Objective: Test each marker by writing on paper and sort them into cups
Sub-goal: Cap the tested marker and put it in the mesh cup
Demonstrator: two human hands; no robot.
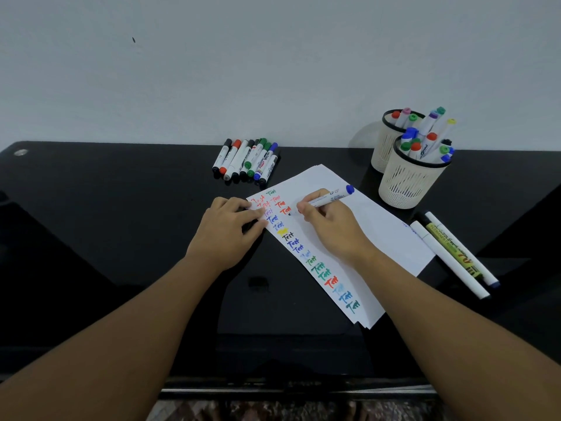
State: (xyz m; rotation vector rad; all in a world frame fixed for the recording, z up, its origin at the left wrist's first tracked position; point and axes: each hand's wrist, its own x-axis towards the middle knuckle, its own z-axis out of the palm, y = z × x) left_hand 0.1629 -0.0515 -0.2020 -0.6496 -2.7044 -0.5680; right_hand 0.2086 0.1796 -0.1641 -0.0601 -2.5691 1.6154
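Note:
White paper (pixel 382 235) lies slanted on the black table (pixel 121 208), its left strip filled with coloured "Test" words. My right hand (pixel 331 226) grips a white marker with a blue end (pixel 334 196), its tip down on the paper near the red words. My left hand (pixel 227 229) lies on the paper's top left edge, fingers partly curled, holding the sheet down. Several capped markers (pixel 247 161) lie in a pile at the back. Two cream mesh cups, the near cup (pixel 406 183) and the far cup (pixel 384 147), hold several markers each.
Three markers (pixel 452 253) lie side by side on the table right of the paper. A grey wall rises behind the table. The table's front edge runs below my forearms.

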